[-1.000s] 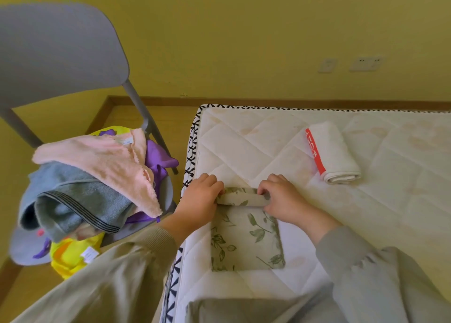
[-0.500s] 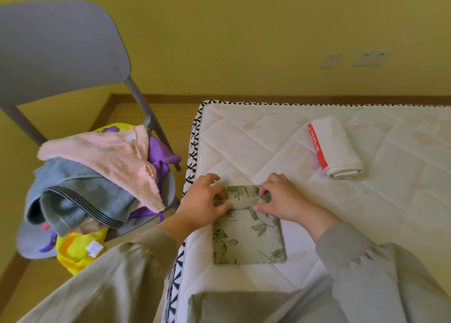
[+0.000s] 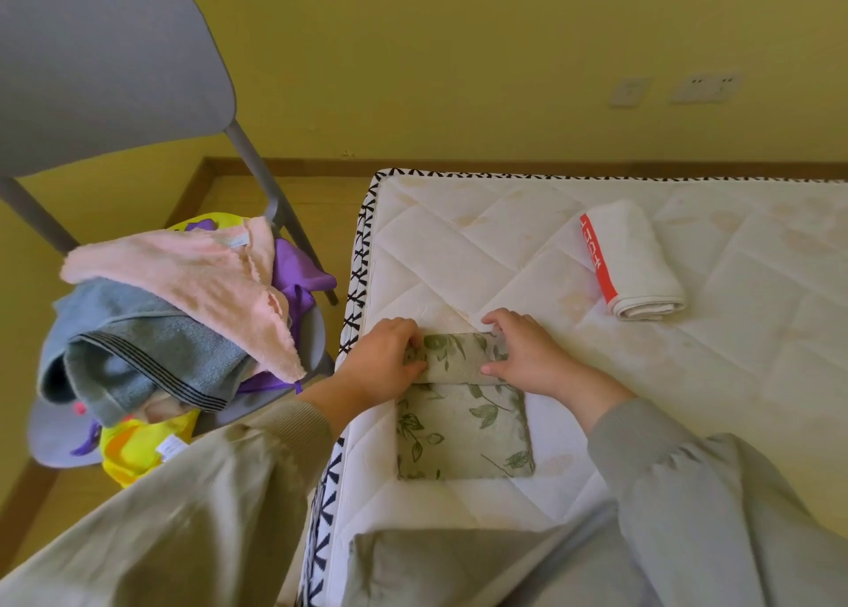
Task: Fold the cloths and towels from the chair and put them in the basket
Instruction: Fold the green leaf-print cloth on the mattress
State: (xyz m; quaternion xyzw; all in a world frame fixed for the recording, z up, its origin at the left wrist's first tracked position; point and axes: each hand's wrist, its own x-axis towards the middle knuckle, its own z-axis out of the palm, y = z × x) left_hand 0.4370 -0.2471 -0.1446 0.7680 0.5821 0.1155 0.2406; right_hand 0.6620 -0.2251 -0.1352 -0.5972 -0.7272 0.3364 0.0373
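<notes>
Leaf-print cloth (image 3: 463,432) lies near the left edge of the mattress (image 3: 459,248); your left hand (image 3: 383,359) and right hand (image 3: 532,354) curl over its rolled far end, pinching it.

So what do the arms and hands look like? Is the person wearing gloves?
No gloves: the left hand and right hand are bare, with no rings or watch showing. Both arms wear long, loose sleeves. The left sleeve is greyish beige with a ribbed cuff, and the right sleeve is grey and gathered at the wrist.
</notes>
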